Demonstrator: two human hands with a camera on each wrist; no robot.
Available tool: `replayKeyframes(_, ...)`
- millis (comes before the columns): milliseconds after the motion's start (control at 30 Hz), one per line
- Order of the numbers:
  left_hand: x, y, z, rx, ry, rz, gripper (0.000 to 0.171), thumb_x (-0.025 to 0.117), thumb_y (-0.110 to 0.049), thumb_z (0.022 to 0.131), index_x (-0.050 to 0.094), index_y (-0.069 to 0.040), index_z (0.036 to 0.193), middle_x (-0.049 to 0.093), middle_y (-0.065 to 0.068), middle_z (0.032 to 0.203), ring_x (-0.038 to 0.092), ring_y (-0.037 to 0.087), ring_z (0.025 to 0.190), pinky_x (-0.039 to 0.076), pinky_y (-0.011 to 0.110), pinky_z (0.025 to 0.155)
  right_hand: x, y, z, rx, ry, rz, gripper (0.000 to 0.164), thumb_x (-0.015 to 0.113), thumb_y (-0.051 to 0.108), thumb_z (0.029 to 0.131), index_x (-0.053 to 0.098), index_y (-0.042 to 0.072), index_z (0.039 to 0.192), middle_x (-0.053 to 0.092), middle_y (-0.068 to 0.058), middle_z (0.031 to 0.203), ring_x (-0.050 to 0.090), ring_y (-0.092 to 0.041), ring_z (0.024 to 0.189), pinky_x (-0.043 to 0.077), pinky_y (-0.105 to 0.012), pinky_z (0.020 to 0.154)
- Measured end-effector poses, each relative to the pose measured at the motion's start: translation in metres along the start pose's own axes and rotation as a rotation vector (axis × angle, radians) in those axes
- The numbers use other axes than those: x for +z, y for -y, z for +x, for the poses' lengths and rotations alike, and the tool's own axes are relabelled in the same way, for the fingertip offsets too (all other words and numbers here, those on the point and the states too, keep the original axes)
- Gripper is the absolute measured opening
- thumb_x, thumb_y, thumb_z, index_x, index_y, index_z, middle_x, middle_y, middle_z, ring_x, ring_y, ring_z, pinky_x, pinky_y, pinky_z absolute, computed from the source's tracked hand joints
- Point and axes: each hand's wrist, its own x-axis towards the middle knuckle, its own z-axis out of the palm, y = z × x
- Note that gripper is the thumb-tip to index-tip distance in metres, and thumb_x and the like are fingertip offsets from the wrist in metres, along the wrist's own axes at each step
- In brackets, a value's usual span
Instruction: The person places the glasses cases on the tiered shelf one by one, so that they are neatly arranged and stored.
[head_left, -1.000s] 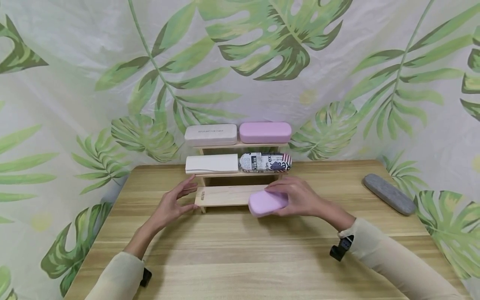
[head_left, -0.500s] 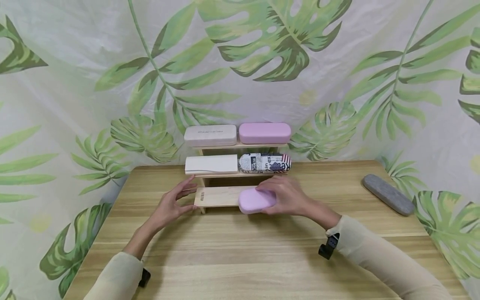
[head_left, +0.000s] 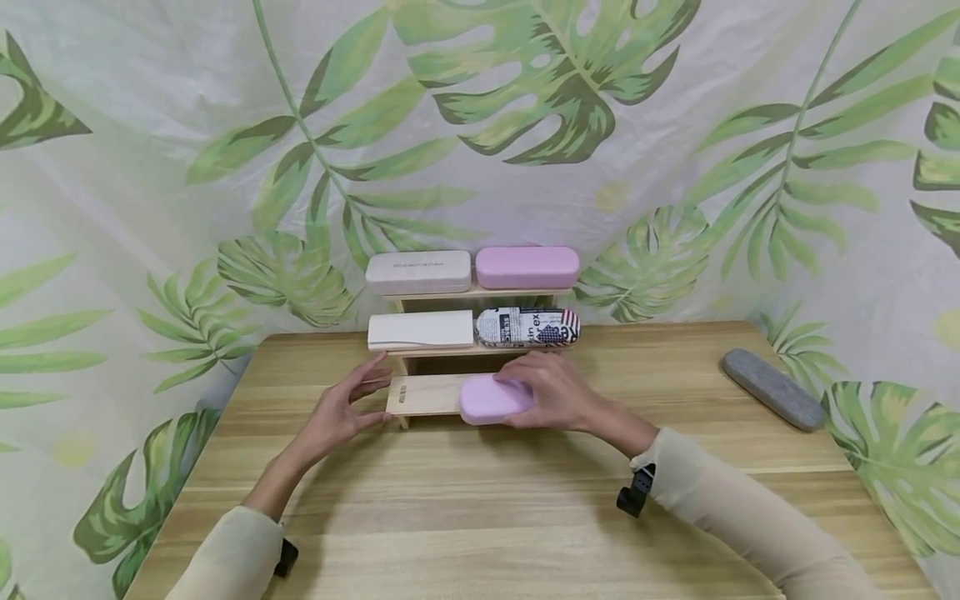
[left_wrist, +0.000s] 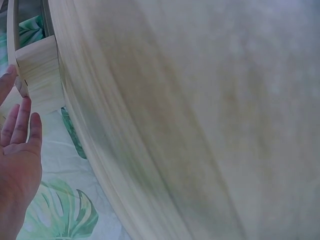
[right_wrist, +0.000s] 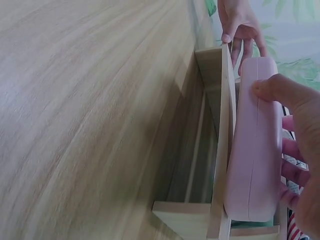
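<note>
The right hand [head_left: 555, 393] has brought the lilac case [head_left: 487, 400] toward nine o'clock across the bottom shelf [head_left: 433, 394] (now less visible).

The table [head_left: 450, 508] over there carries a rack [head_left: 416, 404] and, well apart, a grey case [head_left: 772, 389]. A white case [head_left: 418, 272] and a pink case [head_left: 527, 267] lie on its top tier [head_left: 472, 292], a cream case [head_left: 420, 330] and a printed case [head_left: 528, 327] one lower; whether the lilac case [head_left: 486, 399] touches the bottom tier [head_left: 438, 388], I can't tell.

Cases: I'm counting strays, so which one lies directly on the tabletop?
The grey case, at the right of the tabletop. The right hand grips the lilac case at the rack's lowest tier, and the rest sit on the tiers above.
</note>
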Motion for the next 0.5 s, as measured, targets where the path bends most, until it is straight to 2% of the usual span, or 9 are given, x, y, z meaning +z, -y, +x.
replayKeyframes(200,-0.001,0.002,0.0,0.007,0.004,-0.002,0.103,0.086,0.014,0.079,0.037,-0.013,0.165,0.06,0.026,0.145,0.064,0.047,0.127,0.057,0.04,0.103,0.005,0.005,0.006,-0.003,-0.017,-0.023,0.062,0.094,0.043,0.072,0.078,0.01,0.123,0.077,-0.007,0.12,0.071,-0.024,0.103,0.057,-0.034,0.083)
replayKeyframes(500,-0.001,0.004,0.0,0.021,0.003,-0.003,0.103,0.087,0.014,0.078,0.037,-0.011,0.165,0.06,0.025,0.145,0.065,0.048,0.125,0.057,0.041,0.102,0.013,0.011,0.018,0.054,-0.005,-0.066,0.062,0.091,0.045,0.074,0.078,0.014,0.125,0.077,-0.005,0.122,0.071,-0.023,0.108,0.058,-0.032,0.083)
